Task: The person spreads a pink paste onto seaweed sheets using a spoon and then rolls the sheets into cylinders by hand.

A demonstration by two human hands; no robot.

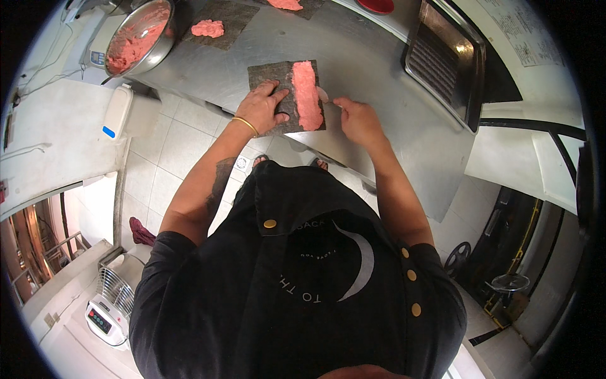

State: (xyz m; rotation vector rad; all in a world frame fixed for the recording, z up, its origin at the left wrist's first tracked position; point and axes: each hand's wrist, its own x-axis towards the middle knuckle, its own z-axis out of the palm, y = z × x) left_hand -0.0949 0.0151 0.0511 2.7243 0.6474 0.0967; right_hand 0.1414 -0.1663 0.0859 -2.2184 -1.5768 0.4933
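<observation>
A dark seaweed sheet (270, 71) lies on the steel worktable near its front edge. Along its right side runs a thick strip of pink paste (307, 95). My left hand (260, 108) rests on the left part of the sheet with its fingers apart, holding nothing. In my right hand (361, 123), closed around the handle, is a spoon (323, 95). Its rounded end touches or nearly touches the strip's right edge. My fingers hide most of the handle.
A steel bowl of pink paste (165, 47) stands at the far left, near a scale (97, 58). Farther back, another seaweed sheet (237, 18) carries a lump of paste. A dark metal tray (475, 82) sits at the right, and a red dish (377, 5) at the back.
</observation>
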